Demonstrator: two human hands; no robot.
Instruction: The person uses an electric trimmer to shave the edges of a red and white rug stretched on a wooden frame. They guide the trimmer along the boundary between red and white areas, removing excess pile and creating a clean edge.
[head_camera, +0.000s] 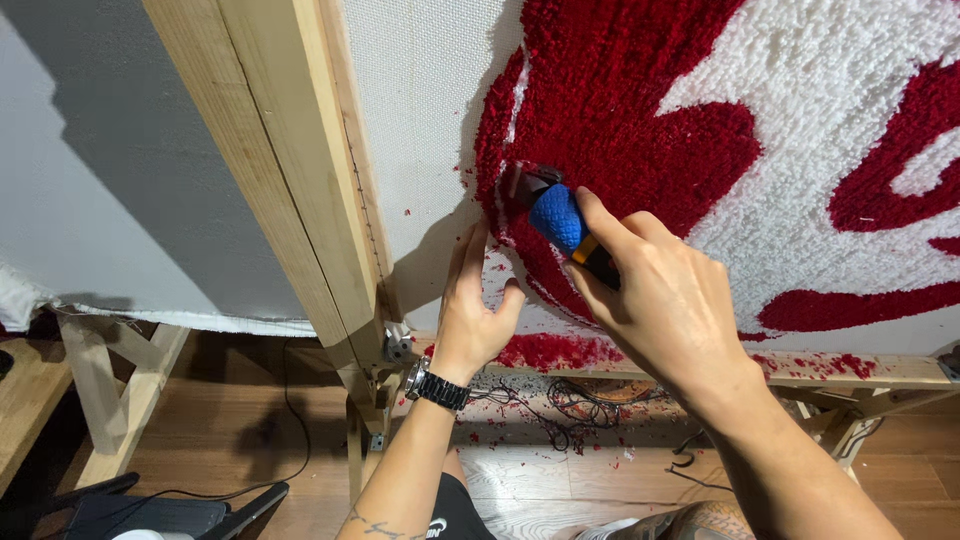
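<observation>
My right hand (665, 300) grips a small trimmer (553, 212) with a blue textured body and an orange band, its dark head pressed against the left edge of the red tufted pile (620, 110). My left hand (475, 310), wearing a dark wristwatch (436, 386), lies flat with fingers up against the white backing cloth (425, 90) just below and left of the trimmer. The rug is stretched on a wooden frame (290, 180) and shows red shapes beside white pile (830, 80).
Red yarn clippings lie on the frame's lower rail (830, 368) and on the wooden floor (560, 440), with loose dark threads among them. A grey wall (110, 180) stands to the left. A wooden trestle leg (120, 390) and black cables lie at lower left.
</observation>
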